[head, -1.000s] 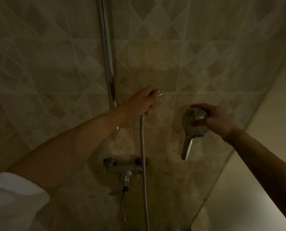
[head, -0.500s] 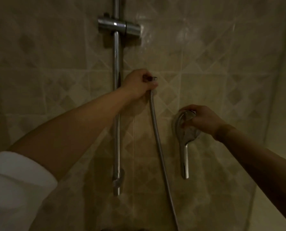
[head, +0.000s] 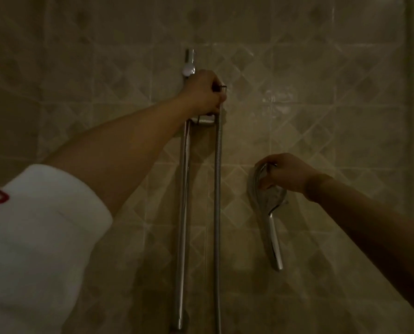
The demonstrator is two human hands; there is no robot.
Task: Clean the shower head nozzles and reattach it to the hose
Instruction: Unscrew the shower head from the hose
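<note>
Two parts are apart, so you are at the reattaching step. Your left hand [head: 204, 91] is closed around the top end of the hose [head: 217, 201], up by the rail [head: 183, 213], and the hose hangs straight down. Your right hand [head: 286, 173] grips the shower head [head: 267, 196] by its round face, handle pointing down. In this dim light the nozzles cannot be judged, perhaps clean. Next, turn the handle end up to meet the hose fitting.
</note>
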